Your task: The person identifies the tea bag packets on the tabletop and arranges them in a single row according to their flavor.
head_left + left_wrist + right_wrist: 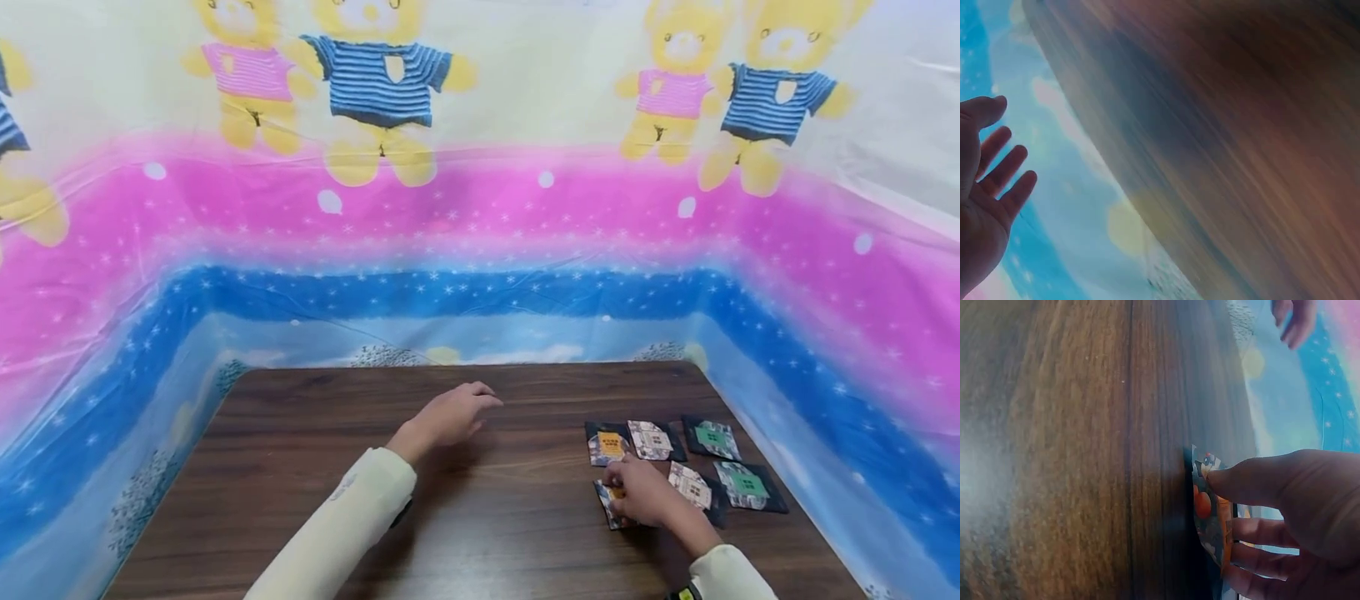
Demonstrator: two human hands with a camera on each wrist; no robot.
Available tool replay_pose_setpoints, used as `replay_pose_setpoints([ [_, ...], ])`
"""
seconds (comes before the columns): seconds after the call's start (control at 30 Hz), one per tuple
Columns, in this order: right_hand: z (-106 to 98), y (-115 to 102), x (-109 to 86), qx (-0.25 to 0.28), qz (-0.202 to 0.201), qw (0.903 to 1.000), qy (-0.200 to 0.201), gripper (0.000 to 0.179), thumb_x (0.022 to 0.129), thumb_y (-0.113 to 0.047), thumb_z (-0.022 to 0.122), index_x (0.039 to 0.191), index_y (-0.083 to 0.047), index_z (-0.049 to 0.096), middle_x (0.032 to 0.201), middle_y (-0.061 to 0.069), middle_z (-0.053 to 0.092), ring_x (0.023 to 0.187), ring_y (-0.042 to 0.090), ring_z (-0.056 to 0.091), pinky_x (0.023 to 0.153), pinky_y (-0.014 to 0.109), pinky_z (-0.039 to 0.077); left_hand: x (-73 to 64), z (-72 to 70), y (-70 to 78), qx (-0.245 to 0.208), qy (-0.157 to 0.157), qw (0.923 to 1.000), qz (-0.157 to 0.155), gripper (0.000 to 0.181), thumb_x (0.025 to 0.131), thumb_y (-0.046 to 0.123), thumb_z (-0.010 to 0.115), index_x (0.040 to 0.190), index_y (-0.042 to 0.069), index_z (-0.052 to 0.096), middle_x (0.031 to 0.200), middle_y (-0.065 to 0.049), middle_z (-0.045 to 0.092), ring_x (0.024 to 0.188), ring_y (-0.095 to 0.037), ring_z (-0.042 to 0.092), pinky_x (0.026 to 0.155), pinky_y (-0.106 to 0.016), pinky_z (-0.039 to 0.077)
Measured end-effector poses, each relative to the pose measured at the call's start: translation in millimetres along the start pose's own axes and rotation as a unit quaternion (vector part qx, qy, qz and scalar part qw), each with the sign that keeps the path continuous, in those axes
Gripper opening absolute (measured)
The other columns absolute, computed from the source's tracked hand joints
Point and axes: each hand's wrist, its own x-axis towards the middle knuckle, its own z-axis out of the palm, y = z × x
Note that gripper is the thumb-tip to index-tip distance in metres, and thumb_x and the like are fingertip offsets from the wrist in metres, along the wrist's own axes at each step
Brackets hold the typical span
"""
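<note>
Seeing the table (480,550) in the lower part of the head frame, the cloth (450,296) behind it and along both sides. Finding five packets (742,483) on the table at lower right, three behind and two before. Having a sixth packet (608,507) in the right hand (648,492), at the front row's left end. Having the left hand (450,417) below the frame's middle, left of all packets.

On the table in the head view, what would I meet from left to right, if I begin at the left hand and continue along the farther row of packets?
Left hand → orange-labelled packet → pale-labelled packet → green-labelled packet.
</note>
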Motion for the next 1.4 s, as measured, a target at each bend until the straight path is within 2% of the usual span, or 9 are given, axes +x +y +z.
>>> replay_pose_setpoints([
  [0.17, 1, -1, 2.5, 0.014, 0.029, 0.9994, -0.017, 0.026, 0.081, -0.012, 0.084, 0.102, -0.02, 0.07, 0.103, 0.004, 0.058, 0.081, 0.015, 0.057, 0.067, 0.031, 0.051, 40.6, 18.6, 31.0, 0.01, -0.023, 0.9991, 0.035, 0.04, 0.097, 0.006, 0.065, 0.134, 0.021, 0.067, 0.134, -0.002, 0.064, 0.122, -0.017, 0.062, 0.102, -0.031, 0.053],
  [0.43, -4, 2, 5.5, 0.017, 0.034, 0.9989, -0.029, 0.027, 0.081, -0.013, 0.085, 0.103, -0.02, 0.071, 0.106, 0.004, 0.061, 0.089, 0.018, 0.058, 0.082, 0.042, 0.052, 93.9, 52.5, 86.0, 0.01, -0.059, 0.9944, 0.087, 0.034, 0.103, 0.014, 0.06, 0.134, 0.024, 0.067, 0.135, 0.003, 0.063, 0.126, -0.011, 0.059, 0.106, -0.024, 0.049],
  [0.53, -6, 5, 3.8, 0.027, 0.03, 0.9989, -0.024, 0.027, 0.08, -0.011, 0.085, 0.102, -0.019, 0.07, 0.106, 0.006, 0.061, 0.09, 0.019, 0.059, 0.083, 0.044, 0.053, 112.7, 62.1, 101.2, 0.005, -0.067, 0.9922, 0.104, 0.038, 0.101, 0.01, 0.062, 0.136, 0.025, 0.066, 0.135, 0.005, 0.063, 0.127, -0.009, 0.058, 0.106, -0.022, 0.048],
  [0.67, -3, 7, -0.3, 0.034, 0.011, 0.9993, -0.004, 0.028, 0.079, -0.009, 0.085, 0.1, -0.018, 0.07, 0.109, 0.007, 0.061, 0.092, 0.021, 0.06, 0.083, 0.046, 0.054, 131.1, 75.1, 114.8, -0.001, -0.079, 0.9888, 0.127, 0.043, 0.097, 0.006, 0.067, 0.135, 0.027, 0.067, 0.134, 0.006, 0.063, 0.126, -0.008, 0.058, 0.106, -0.02, 0.047],
  [0.8, 1, 7, -3.1, 0.035, -0.01, 0.9993, 0.009, 0.027, 0.079, -0.01, 0.085, 0.099, -0.019, 0.069, 0.114, 0.009, 0.061, 0.102, 0.028, 0.061, 0.091, 0.053, 0.052, 142.9, 82.6, 123.4, 0.006, -0.094, 0.9848, 0.146, 0.04, 0.095, 0.01, 0.07, 0.13, 0.03, 0.07, 0.131, 0.008, 0.064, 0.124, -0.007, 0.058, 0.107, -0.02, 0.046],
  [0.9, 0, 8, -2.9, 0.036, -0.005, 0.9993, 0.004, 0.027, 0.079, -0.011, 0.084, 0.098, -0.021, 0.068, 0.12, 0.01, 0.061, 0.109, 0.032, 0.06, 0.096, 0.057, 0.049, 151.2, 87.2, 126.8, 0.017, -0.114, 0.9803, 0.16, 0.037, 0.098, 0.011, 0.067, 0.127, 0.033, 0.072, 0.13, 0.011, 0.065, 0.122, -0.004, 0.058, 0.105, -0.019, 0.047],
  [1.03, 1, 6, -1.7, 0.042, 0.009, 0.999, -0.008, 0.027, 0.08, -0.011, 0.084, 0.098, -0.023, 0.067, 0.123, 0.011, 0.06, 0.106, 0.03, 0.059, 0.091, 0.054, 0.051, 153.0, 94.0, 127.7, 0.046, -0.142, 0.9753, 0.163, 0.032, 0.1, 0.014, 0.065, 0.122, 0.035, 0.072, 0.126, 0.012, 0.065, 0.116, -0.002, 0.06, 0.098, -0.016, 0.048],
  [1.2, 0, 7, -2.3, 0.051, 0.007, 0.9986, -0.008, 0.028, 0.079, -0.009, 0.084, 0.099, -0.021, 0.068, 0.121, 0.011, 0.059, 0.1, 0.029, 0.06, 0.084, 0.05, 0.053, 152.8, 96.4, 132.3, 0.113, -0.139, 0.9707, 0.16, 0.029, 0.099, 0.019, 0.067, 0.123, 0.035, 0.071, 0.124, 0.011, 0.066, 0.111, -0.002, 0.062, 0.095, -0.015, 0.05],
  [1.4, -1, 11, -2.5, 0.047, -0.001, 0.9989, -0.007, 0.028, 0.079, -0.01, 0.084, 0.099, -0.022, 0.069, 0.124, 0.011, 0.059, 0.103, 0.028, 0.06, 0.088, 0.052, 0.052, 152.1, 92.6, 136.1, 0.124, -0.143, 0.9713, 0.143, 0.029, 0.101, 0.021, 0.064, 0.127, 0.033, 0.07, 0.125, 0.009, 0.065, 0.11, -0.005, 0.063, 0.095, -0.018, 0.051],
])
